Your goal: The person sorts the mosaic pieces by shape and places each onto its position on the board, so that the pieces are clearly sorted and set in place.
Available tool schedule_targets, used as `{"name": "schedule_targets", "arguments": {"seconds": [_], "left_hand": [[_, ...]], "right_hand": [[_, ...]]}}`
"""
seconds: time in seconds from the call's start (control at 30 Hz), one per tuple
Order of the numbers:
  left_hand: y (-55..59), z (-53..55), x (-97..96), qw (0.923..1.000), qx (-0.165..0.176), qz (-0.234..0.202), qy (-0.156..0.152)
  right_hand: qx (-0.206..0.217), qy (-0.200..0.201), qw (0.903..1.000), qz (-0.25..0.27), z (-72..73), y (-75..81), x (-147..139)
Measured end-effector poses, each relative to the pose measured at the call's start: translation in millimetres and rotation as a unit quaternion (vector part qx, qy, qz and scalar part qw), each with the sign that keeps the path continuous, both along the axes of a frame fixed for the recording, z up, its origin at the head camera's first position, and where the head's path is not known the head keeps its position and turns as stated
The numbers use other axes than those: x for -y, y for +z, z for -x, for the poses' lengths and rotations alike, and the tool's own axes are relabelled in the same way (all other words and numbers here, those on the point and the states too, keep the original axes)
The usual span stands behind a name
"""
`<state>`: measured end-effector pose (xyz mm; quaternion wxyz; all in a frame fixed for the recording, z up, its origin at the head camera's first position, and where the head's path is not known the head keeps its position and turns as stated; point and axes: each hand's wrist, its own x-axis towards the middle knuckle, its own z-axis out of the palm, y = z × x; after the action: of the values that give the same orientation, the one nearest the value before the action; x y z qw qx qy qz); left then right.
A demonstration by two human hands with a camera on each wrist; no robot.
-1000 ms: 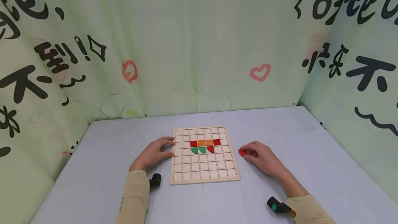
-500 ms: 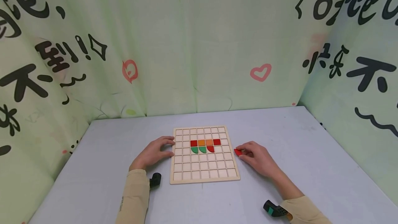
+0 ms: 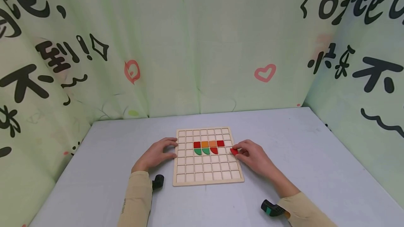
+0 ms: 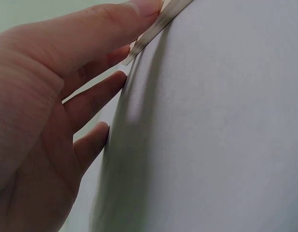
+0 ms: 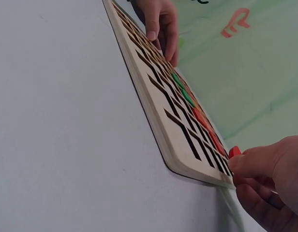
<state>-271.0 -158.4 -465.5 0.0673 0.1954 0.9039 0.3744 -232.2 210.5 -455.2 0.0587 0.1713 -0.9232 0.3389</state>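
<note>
A wooden grid board (image 3: 208, 182) lies flat on the white table. One row of its cells holds a red square tile (image 3: 197, 145), two orange tiles (image 3: 208, 144) and another red square tile (image 3: 220, 143). Directly below them sit two green quarter-round tiles (image 3: 202, 152) and a red quarter-round tile (image 3: 214, 150). My right hand (image 3: 255, 156) pinches a red tile (image 3: 234, 151) with a curved edge over the board's right border; the fingers partly hide it. My left hand (image 3: 156, 154) touches the board's left edge with thumb and fingertips, fingers spread and not curled round it.
The white table (image 3: 104, 171) stretches out around the board. Behind it hangs a pale green curtain (image 3: 221, 45) with dark writing and red hearts. Black wrist cameras (image 3: 272, 208) stick out near both sleeves.
My right hand has moved left with the red tile, from the table beside the board to over its right border. My left hand stays at the left edge.
</note>
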Motion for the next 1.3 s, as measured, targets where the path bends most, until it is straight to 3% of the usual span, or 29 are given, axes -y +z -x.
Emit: {"name": "schedule_targets", "arguments": {"seconds": [0.6,1.3], "left_hand": [[-0.7,0.6,0.7,1.0000,0.002,-0.001,0.004],[-0.1,0.4,0.3,1.0000,-0.002,0.002,0.004]], "right_hand": [[0.018,0.026,0.9992,-0.026,12.5,3.5,31.0],[0.012,0.013,0.9995,-0.028,19.5,-2.9,39.8]]}}
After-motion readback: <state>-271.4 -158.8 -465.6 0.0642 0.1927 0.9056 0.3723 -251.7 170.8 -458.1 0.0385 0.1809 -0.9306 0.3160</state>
